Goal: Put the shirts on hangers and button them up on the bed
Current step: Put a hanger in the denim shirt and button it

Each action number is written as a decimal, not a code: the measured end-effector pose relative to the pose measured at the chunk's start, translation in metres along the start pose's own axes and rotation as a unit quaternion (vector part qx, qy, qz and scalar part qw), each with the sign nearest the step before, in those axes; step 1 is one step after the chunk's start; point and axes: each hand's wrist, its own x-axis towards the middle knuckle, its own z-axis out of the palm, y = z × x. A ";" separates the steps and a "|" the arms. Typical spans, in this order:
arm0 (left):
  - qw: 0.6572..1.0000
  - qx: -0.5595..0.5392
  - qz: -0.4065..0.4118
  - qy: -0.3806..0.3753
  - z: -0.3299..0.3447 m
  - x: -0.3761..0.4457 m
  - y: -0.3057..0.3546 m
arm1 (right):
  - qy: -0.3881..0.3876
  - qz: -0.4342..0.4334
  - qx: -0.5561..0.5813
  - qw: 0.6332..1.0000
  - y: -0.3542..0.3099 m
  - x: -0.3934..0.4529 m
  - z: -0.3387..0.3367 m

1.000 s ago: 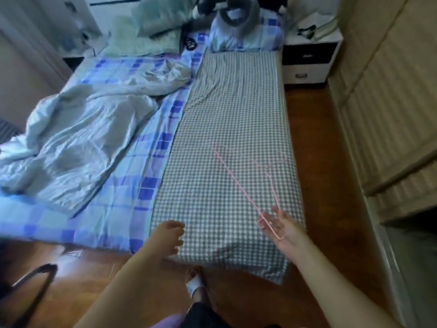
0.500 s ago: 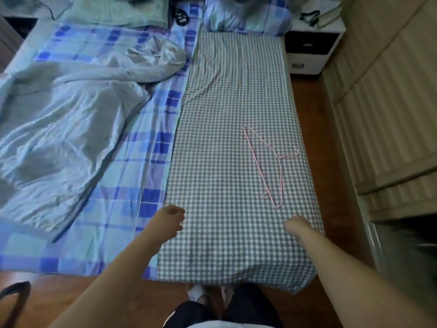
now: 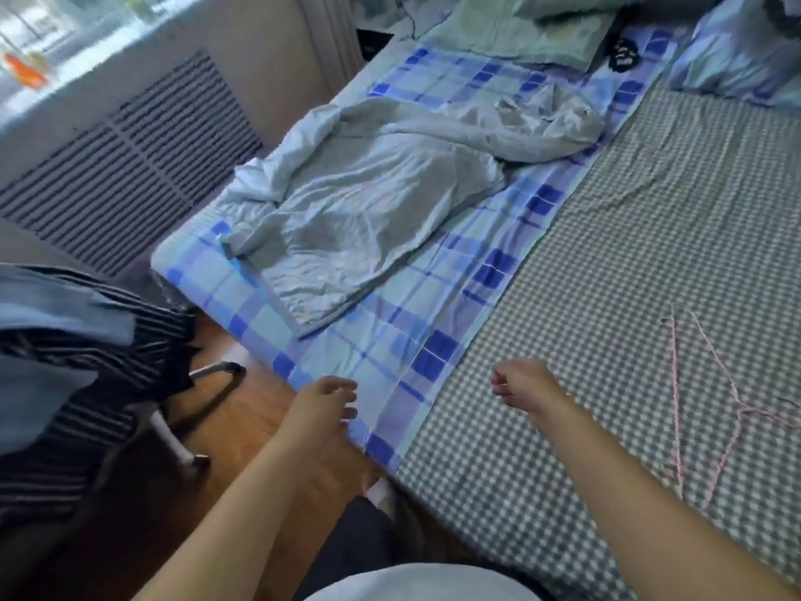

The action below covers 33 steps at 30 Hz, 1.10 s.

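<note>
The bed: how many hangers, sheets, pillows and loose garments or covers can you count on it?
Pink wire hanger: 1
Patterned sheets, blue plaid and grey gingham: 2
Crumpled pale grey cloth: 1
Pillows, green and blue plaid: 2
Total: 6

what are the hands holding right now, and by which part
Nothing is held. The left hand and the right hand both hang loosely curled and empty over the foot of the bed. The pink hanger lies untouched on the checked sheet.

On the bed (image 3: pixel 650 253), the hanger (image 3: pixel 711 409) lies right of the crumpled quilt (image 3: pixel 368 201), well apart.
</note>
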 end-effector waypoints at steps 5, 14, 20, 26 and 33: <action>0.993 -0.080 0.017 0.091 -0.103 -0.006 -0.008 | -0.127 -0.137 -0.059 0.981 -0.098 -0.028 0.129; 0.922 -0.301 0.068 0.232 -0.364 -0.004 -0.054 | -0.235 -0.251 -0.213 0.914 -0.213 -0.101 0.400; 0.914 -0.307 0.069 0.257 -0.542 0.034 -0.116 | -0.296 -0.323 -0.258 0.861 -0.242 -0.166 0.638; 0.829 -0.232 0.063 0.505 -0.697 0.048 -0.168 | -0.285 -0.398 -0.295 0.820 -0.268 -0.196 0.742; 0.805 -0.272 -0.026 0.527 -0.810 0.100 -0.178 | -0.304 -0.420 -0.295 0.803 -0.308 -0.215 0.814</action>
